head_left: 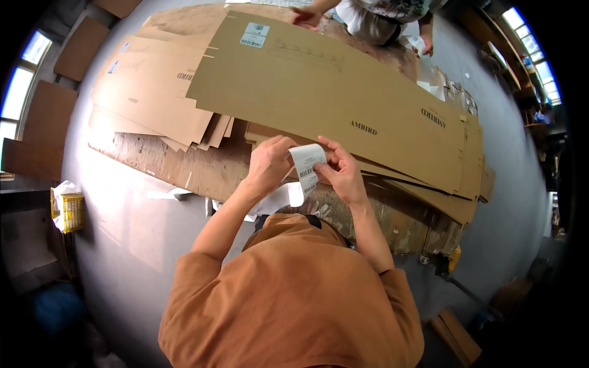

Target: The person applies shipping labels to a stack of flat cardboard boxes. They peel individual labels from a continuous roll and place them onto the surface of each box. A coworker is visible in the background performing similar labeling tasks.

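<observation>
White label strip (305,167) sits pinched between the left hand (268,164) and right hand (341,172) at frame centre, seemingly mid-peel and not yet stuck down, while the flattened cardboard sheet (319,92) beyond already carries one label (253,35) at upper centre.

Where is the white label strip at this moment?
In the head view, the white label strip is near the centre, pinched between the left hand and the right hand, just in front of the flat cardboard sheet on the table.
</observation>
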### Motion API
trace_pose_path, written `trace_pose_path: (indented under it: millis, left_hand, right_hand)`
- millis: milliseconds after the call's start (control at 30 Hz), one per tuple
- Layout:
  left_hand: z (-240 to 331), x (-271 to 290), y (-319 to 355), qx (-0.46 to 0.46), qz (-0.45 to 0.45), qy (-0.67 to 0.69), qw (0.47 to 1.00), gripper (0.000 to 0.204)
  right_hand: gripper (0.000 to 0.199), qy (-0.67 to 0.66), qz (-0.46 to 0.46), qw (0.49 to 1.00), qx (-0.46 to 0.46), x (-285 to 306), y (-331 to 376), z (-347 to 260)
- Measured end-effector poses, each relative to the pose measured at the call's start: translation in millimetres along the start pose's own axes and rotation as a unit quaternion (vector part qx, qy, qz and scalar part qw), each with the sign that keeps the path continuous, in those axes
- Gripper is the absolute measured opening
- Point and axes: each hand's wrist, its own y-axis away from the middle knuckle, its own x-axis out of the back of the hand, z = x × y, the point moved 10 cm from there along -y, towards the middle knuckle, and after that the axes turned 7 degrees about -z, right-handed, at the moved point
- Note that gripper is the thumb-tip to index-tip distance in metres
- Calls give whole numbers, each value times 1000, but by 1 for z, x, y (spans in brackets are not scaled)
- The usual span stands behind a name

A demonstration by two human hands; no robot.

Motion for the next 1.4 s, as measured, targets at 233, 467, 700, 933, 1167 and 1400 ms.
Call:
trace_pose_path:
  millis: [233, 467, 700, 933, 1167, 1400]
  left_hand:
    - [36, -12, 5, -71, -46, 209, 974, 29]
    - [20, -40, -2, 67, -115, 248, 960, 11]
    - [-6, -42, -20, 79, -131, 77, 985, 11]
    - [-67, -36, -28, 118, -114, 21, 986, 14]
    - [-67, -41, -56, 29, -86, -10, 996, 11]
    - [-86, -44, -75, 64, -84, -54, 993, 21]
  right_hand:
    - [40, -43, -5, 999, -22, 3, 14, 4]
    - [21, 130, 32, 991, -22, 22, 20, -13]
    - [8, 323, 61, 937, 119, 27, 7, -54]
    - [11, 195, 129, 972, -31, 82, -54, -24]
    - [12, 91, 96, 989, -60, 114, -179, 25]
    - [9, 168, 98, 974, -119, 108, -226, 69]
